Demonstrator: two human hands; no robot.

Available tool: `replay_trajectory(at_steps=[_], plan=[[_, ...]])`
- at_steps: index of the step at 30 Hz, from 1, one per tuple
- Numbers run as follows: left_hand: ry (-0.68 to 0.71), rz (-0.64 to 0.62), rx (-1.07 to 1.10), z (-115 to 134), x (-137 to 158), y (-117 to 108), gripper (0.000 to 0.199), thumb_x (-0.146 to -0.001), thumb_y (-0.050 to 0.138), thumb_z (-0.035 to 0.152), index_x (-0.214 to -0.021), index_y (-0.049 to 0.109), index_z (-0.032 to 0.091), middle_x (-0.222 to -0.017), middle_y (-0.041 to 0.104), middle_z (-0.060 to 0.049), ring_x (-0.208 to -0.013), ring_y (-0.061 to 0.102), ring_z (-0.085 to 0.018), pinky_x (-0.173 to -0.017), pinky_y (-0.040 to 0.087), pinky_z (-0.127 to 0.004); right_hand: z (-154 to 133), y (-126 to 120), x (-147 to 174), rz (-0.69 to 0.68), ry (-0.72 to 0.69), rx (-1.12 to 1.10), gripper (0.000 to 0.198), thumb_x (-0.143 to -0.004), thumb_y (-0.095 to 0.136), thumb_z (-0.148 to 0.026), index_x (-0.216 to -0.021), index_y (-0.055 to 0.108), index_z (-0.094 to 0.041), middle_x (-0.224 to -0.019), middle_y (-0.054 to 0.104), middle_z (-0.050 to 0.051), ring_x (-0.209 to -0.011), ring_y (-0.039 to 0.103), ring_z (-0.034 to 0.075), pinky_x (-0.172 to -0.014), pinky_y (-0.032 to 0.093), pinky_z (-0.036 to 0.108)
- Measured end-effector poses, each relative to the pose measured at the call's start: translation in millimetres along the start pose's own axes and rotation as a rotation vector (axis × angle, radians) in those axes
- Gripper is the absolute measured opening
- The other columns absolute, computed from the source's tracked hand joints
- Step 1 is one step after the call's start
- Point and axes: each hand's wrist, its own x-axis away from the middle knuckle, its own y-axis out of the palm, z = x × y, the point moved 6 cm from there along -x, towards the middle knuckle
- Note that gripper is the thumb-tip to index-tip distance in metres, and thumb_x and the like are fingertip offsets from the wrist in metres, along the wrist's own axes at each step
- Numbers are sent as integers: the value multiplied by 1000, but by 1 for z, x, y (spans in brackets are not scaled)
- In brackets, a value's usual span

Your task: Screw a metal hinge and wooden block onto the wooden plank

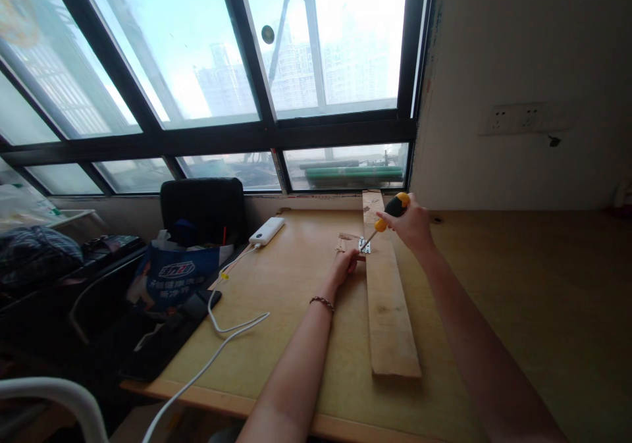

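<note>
My right hand (413,224) is closed round the yellow and black handle of a screwdriver (394,207). Its shaft slants down to the left, and the tip meets a silver metal hinge (364,245). The hinge lies across the left edge of a long wooden board (388,311) and a smaller piece of wood (349,237) beside it. Just below the hinge, my left hand (344,265) has its fingers curled in close to the screwdriver tip and the small piece. What those fingers grip is hidden.
Both pieces lie on a wooden table (291,338). To the left are a white power bank (267,231) and its white cable (230,330), which runs over the front edge. A black chair (202,209) and a blue bag (172,275) stand beyond the table's left side. Windows rise behind.
</note>
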Motion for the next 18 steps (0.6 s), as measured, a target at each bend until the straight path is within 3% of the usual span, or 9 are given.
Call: replay_trajectory(at_steps=[6, 12, 14, 18], plan=[[-20, 5, -5, 1, 2, 1, 22, -69, 48, 33, -56, 51, 15, -63, 65, -6, -31, 24, -2, -38, 12, -24, 12, 11, 1, -181, 221, -355, 47, -52, 74, -36, -87, 45, -22, -72, 61, 1, -51, 62, 20, -40, 50, 29], [-58, 15, -20, 4, 4, 2, 21, -70, 46, 31, -57, 50, 15, -63, 64, -5, -33, 23, -2, -38, 13, -23, 21, 14, 0, -329, 333, -643, 45, -45, 76, -16, -80, 49, -21, -71, 62, -1, -66, 65, 21, -53, 59, 33], [-54, 17, -18, 5, 4, 2, 21, -69, 46, 32, -57, 50, 15, -60, 63, -5, -33, 23, -2, -38, 13, -23, 24, 15, 0, -337, 359, -639, 45, -43, 78, -19, -78, 50, -20, -71, 62, -1, -65, 65, 21, -53, 59, 34], [-34, -3, 28, 4, 3, 2, 20, -68, 49, 33, -59, 51, 14, -59, 63, -4, -31, 24, -2, -37, 12, -23, 29, 12, -3, -224, 354, -477, 46, -43, 80, -30, -77, 50, -19, -67, 62, 0, -55, 64, 20, -44, 56, 30]])
